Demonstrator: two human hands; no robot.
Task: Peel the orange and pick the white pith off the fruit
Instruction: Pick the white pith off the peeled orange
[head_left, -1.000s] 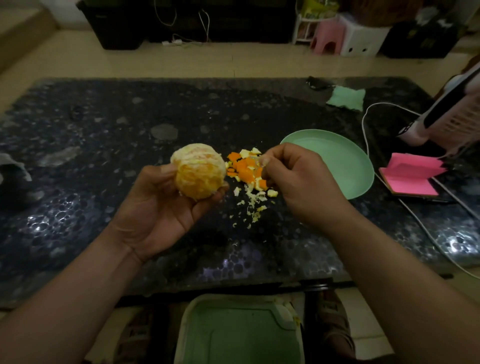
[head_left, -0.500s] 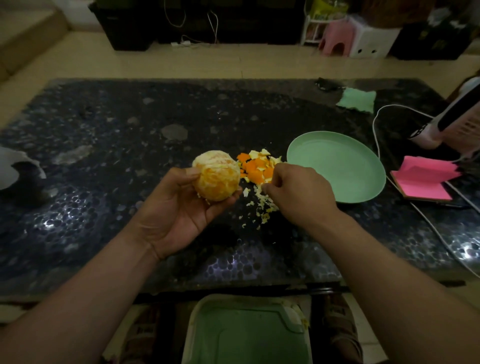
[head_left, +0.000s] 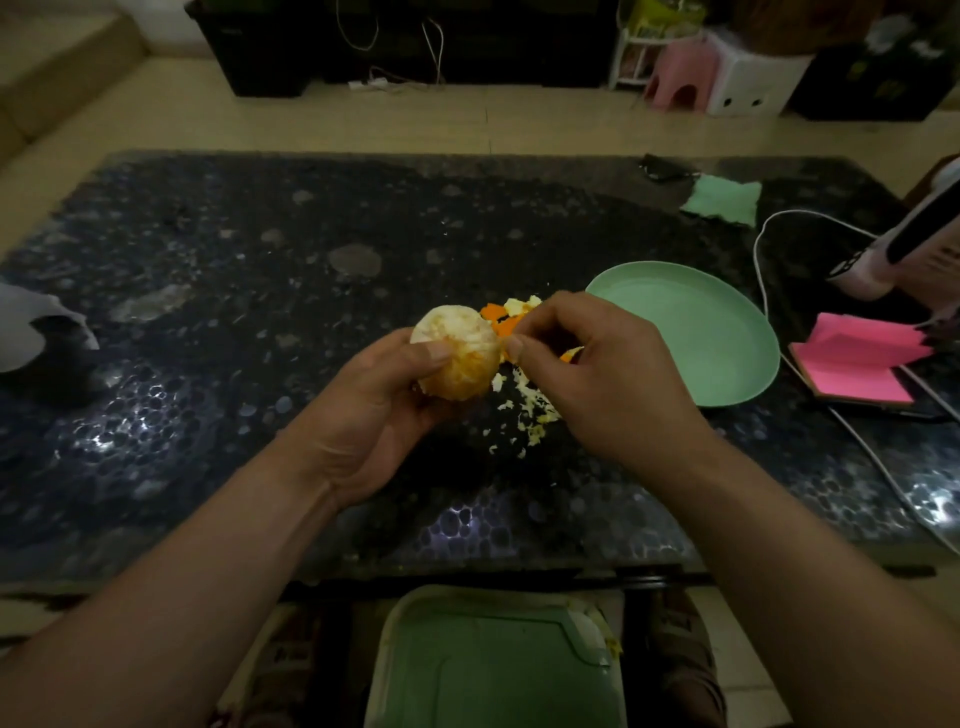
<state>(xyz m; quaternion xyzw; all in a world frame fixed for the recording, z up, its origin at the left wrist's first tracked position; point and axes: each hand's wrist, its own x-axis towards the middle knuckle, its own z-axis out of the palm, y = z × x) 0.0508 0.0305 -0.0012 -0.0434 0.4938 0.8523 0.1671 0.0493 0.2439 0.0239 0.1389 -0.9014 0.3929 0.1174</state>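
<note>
Orange (head_left: 457, 353), peeled, held over the middle of the bench (head_left: 234, 270) in the curled fingers of the left hand (head_left: 374, 415). Back from the scrap pile (head_left: 527, 410) now, right hand (head_left: 608, 384) with fingers (head_left: 515, 349) pinched at its side; pith caught or not, cannot tell. More picking ahead, likely.
</note>
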